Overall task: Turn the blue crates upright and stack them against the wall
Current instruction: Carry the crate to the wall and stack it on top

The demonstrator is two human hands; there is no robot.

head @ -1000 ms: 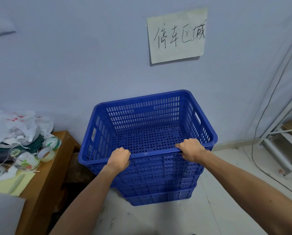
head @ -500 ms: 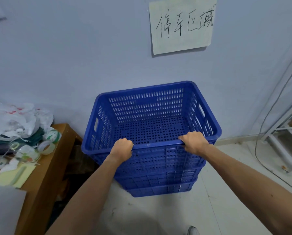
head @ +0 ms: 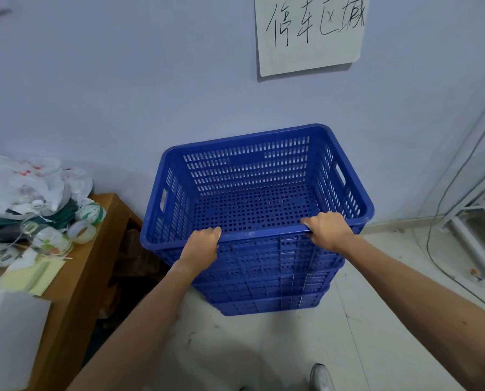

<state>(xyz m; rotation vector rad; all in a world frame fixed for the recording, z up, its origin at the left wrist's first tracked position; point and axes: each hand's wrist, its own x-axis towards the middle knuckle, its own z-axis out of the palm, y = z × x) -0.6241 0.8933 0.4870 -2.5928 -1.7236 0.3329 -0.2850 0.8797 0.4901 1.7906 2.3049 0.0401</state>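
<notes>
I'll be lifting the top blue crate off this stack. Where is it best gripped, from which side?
Take the top blue crate by the left handle slot and right handle slot in its short walls, one hand from each side. Upright and wide, it should balance better than at the near rim that the left hand and right hand grip.

Handwritten paper sign [head: 310, 32] on wall; cluttered wooden table [head: 75, 277] at left.

Wooden table [head: 100, 238] stands left of the crate stack [head: 263, 277], wall [head: 122, 94] behind; floor [head: 278, 340] on its right lies open.
</notes>
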